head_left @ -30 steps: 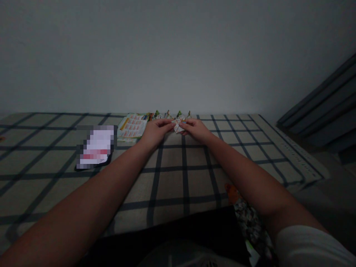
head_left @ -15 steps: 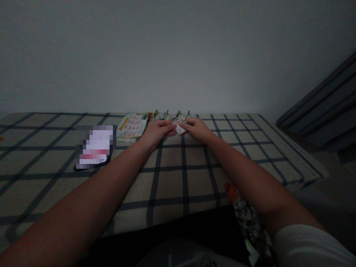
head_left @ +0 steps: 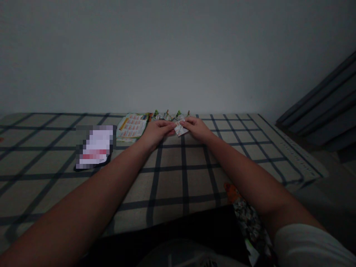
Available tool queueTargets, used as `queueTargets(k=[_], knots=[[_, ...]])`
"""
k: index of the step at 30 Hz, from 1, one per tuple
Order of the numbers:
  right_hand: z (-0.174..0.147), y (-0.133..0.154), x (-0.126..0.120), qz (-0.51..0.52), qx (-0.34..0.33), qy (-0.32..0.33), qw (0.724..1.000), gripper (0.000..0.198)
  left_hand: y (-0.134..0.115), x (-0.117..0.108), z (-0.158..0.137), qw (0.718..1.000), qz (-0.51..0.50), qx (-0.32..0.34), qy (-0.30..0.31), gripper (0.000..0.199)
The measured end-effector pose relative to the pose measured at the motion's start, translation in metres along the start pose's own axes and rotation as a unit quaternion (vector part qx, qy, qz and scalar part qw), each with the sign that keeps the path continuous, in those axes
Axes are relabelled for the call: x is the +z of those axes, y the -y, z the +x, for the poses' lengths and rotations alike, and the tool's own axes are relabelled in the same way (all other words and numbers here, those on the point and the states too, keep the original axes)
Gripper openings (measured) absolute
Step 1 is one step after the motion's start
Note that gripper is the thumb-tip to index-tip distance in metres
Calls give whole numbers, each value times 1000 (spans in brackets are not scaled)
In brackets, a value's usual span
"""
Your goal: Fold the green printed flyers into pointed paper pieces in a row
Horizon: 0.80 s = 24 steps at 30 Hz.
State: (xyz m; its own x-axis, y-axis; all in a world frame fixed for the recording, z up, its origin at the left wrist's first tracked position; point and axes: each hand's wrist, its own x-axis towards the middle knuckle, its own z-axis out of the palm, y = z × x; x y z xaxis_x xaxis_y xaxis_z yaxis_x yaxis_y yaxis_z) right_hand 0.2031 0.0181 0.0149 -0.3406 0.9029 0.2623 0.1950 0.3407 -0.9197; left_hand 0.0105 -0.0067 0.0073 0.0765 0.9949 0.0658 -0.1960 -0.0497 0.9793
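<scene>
A small folded piece of printed paper (head_left: 181, 129), mostly white with fine lines, is pinched between both hands above the checked cloth. My left hand (head_left: 160, 130) grips its left corner between thumb and fingers. On the opposite side my right hand (head_left: 196, 129) holds it, the thumb lying over the upper right part. Just behind the hands stand folded paper pieces (head_left: 167, 114) with pointed green and brown tips; their lower parts are partly hidden. To the left of my left hand lies a stack of printed sheets (head_left: 132, 125) with a calendar-like grid.
A phone (head_left: 96, 146) with a blurred lit screen rests at the left on the checked tablecloth (head_left: 169, 185). Close to my body at the right is a crumpled, patterned heap (head_left: 247, 218) with an orange part. A plain wall (head_left: 178, 55) rises behind; a grey curtain (head_left: 328, 107) hangs right.
The paper between my hands has turned a little, and more of its white face shows. My right thumb has shifted slightly up along it. Everything else stays in place.
</scene>
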Motion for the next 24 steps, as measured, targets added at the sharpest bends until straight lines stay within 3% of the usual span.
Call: queueTargets(k=[8, 14, 19, 24], knots=[[1, 0, -2, 13, -18, 1, 1000, 36, 0, -1, -1, 999, 4, -5, 36, 39], [1, -2, 3, 78, 16, -6, 997, 39, 4, -2, 1, 997, 2, -3, 82, 40], [2, -1, 1, 30, 16, -4, 999, 44, 5, -2, 2, 995, 10, -13, 101, 39], [2, -1, 2, 18, 11, -6, 1000, 42, 4, -2, 2, 997, 3, -12, 70, 34]])
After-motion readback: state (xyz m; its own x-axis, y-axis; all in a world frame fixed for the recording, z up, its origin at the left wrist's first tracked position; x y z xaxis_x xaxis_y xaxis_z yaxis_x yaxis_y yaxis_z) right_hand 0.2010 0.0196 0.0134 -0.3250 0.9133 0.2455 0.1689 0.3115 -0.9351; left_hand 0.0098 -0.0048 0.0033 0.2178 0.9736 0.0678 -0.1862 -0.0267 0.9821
